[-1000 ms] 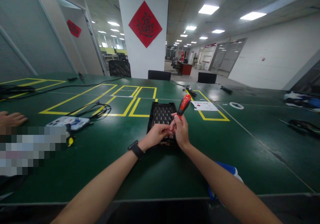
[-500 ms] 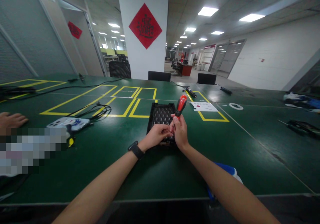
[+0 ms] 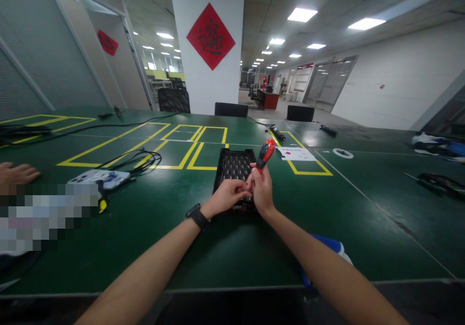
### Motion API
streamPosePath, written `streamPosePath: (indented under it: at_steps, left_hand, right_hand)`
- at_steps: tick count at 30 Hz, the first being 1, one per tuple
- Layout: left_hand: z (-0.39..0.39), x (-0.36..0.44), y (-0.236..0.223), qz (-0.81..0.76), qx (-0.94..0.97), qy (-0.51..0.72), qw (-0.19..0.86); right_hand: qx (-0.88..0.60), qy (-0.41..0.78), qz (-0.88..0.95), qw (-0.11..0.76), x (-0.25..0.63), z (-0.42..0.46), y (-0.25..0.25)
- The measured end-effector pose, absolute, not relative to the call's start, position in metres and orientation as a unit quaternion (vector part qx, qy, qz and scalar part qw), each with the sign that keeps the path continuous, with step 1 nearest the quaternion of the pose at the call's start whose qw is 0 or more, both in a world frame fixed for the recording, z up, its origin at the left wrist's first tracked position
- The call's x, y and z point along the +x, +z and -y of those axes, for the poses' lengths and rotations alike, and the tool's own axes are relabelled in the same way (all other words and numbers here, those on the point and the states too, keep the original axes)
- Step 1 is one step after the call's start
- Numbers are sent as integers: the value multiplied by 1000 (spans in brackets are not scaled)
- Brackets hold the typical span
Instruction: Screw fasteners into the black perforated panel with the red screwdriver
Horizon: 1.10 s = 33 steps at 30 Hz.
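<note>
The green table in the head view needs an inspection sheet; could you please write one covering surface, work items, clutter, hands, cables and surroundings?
Surface: green table, marked with yellow tape outlines.
Work items: red-and-black screwdriver, handle up, over the black tray; its tip is hidden.
Clutter: white paper and white ring, beyond the hands to the right.
Hands: right hand grips the screwdriver; left hand has its fingers over the tray's near end, any small item hidden. Another person's hand lies at far left.
Cables: thin black cables, loosely looped, left of the tray.
Surroundings: black chairs across the table; white pillar with a red diamond sign.
</note>
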<state>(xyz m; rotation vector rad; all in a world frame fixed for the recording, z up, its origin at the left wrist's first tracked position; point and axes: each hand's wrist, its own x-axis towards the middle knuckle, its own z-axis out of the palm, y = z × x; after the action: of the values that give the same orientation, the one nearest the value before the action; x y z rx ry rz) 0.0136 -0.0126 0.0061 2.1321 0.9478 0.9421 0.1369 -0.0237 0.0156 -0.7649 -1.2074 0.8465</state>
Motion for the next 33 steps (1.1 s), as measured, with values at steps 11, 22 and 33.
streamPosePath:
  at_steps: [11, 22, 33]
  left_hand:
    - [15, 16, 9, -339, 800, 364, 334]
    - [15, 14, 8, -306, 795, 345, 395]
    - [13, 16, 6, -356, 796, 366, 324]
  right_hand:
    - [-328, 397, 539, 666, 139, 22, 16]
    - [-336, 418, 543, 646, 139, 24, 16]
    - [-327, 387, 542, 670, 137, 25, 18]
